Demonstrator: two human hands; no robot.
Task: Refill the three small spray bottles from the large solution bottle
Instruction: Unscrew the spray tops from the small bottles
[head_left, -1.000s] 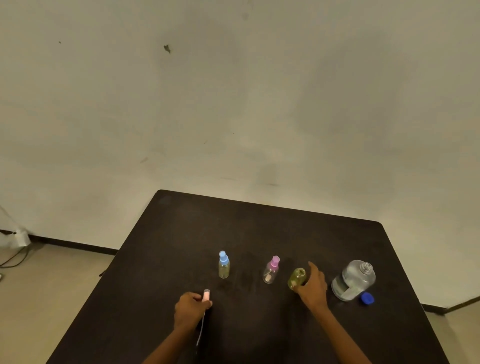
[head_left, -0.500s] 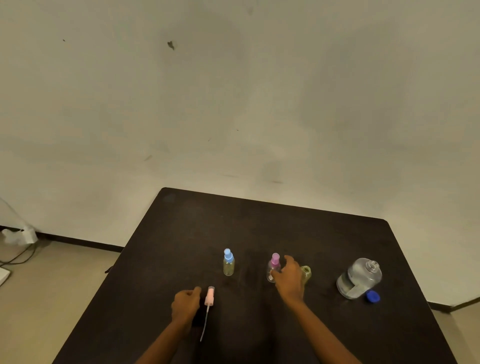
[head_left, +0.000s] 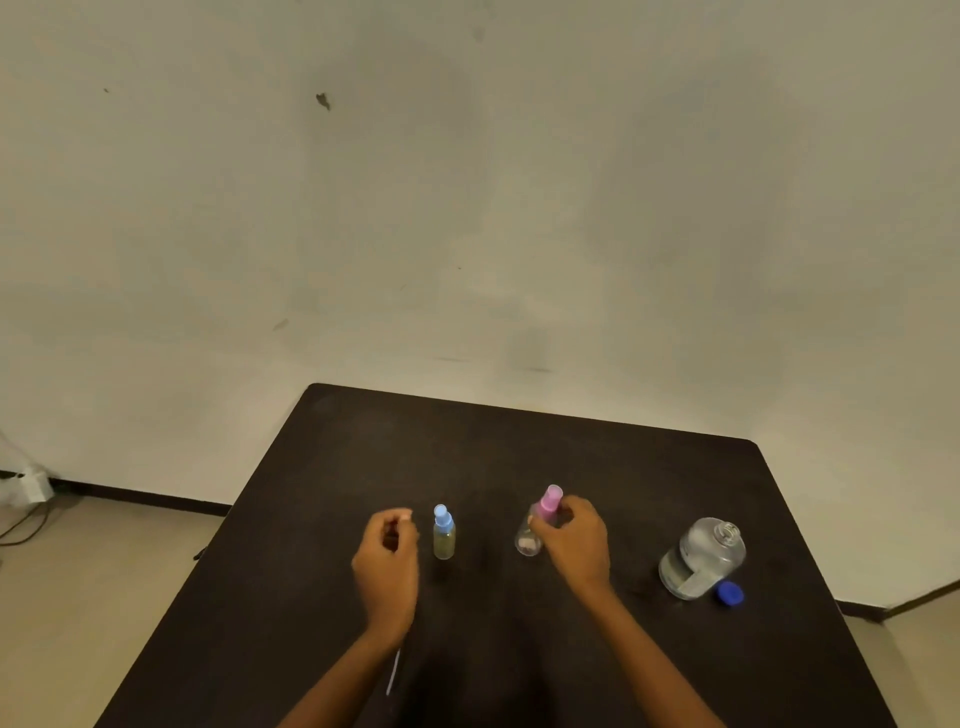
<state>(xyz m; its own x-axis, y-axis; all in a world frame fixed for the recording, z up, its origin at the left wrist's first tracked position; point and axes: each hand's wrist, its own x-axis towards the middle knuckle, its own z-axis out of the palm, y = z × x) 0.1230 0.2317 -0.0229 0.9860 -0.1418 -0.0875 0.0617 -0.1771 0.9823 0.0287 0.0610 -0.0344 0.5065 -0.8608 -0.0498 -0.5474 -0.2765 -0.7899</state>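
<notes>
Dark table (head_left: 519, 441), pale wall behind. R hand (head_left: 571, 540) pinches pink-cap spray btl (head_left: 529, 543) at neck, btl tilted. L hand (head_left: 387, 561) curled just beside upright blue-cap btl (head_left: 444, 538); blurred, can't tell if holding anything. At far right, uncapped large btl (head_left: 701, 558), blue cap (head_left: 730, 593) just beside.

The one camera sits on my head and looks forward and down from above the near side of the table (head_left: 519, 441). Its wide lens takes in a lot: the pale wall (head_left: 467, 208) fills the upper half and a strip of floor (head_left: 78, 597) shows at the left. My left hand (head_left: 387, 566) and right hand (head_left: 574, 545) enter from the bottom edge at arm's reach. The pink-topped bottle (head_left: 527, 541) looks small from here, and the picture seems a little soft around my left fingers.
</notes>
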